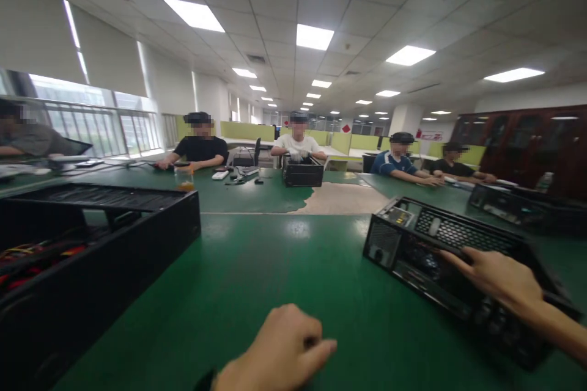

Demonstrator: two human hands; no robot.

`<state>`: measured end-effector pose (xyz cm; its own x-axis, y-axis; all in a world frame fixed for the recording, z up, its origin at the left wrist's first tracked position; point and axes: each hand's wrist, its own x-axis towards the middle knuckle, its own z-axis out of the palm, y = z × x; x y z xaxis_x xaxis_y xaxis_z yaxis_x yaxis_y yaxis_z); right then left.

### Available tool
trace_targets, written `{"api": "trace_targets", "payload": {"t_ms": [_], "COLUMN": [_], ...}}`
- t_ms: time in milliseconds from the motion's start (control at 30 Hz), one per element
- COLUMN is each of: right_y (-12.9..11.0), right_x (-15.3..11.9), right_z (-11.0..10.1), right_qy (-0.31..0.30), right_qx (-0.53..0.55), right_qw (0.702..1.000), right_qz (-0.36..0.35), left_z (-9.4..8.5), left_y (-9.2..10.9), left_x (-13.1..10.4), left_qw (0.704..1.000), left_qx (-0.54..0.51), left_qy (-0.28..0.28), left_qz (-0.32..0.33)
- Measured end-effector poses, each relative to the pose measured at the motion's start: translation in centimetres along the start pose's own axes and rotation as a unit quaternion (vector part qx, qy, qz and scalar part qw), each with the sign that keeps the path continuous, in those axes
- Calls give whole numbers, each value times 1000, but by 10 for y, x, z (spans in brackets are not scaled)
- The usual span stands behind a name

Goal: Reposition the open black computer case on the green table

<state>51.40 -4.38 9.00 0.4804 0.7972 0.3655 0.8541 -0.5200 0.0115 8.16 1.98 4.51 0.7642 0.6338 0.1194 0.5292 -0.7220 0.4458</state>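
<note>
Grip of right hand (502, 278) holds the computer case (452, 294) while left hand (282, 342) hangs half curled

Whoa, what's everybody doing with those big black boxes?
The person wearing the camera has their right hand on the right box, an open computer case, but it's hard to tell if they're gripping it. Their left hand is loosely curled over the green table, with nothing visible in it. The left box is open too, with colourful wires inside. Across the table, someone in white has gloved hands at another black box.
</note>
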Motion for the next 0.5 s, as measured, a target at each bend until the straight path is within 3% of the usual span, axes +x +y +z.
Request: {"api": "trace_targets", "payload": {"t_ms": [133, 267, 367, 433, 500], "right_y": [-47, -86, -98, -101, -109], "right_x": [-72, -143, -169, -161, -134], "right_z": [-33, -57, -82, -101, -113], "right_qy": [-11, -28, -106, -188, -260], "right_qx": [-43, 35, 129, 184, 189], "right_qw": [997, 984, 952, 921, 892], "right_qz": [-68, -172, -255, -289, -317], "left_z": [-69, -100, -100, -88, -69], "left_y": [47, 90, 113, 121, 120], "left_x": [37, 91, 124, 138, 147], "left_qw": [991, 969, 959, 948, 938], "left_qx": [64, 170, 256, 287, 294], "left_qy": [90, 121, 10, -97, -170], "left_qz": [77, 129, 120, 94, 66]}}
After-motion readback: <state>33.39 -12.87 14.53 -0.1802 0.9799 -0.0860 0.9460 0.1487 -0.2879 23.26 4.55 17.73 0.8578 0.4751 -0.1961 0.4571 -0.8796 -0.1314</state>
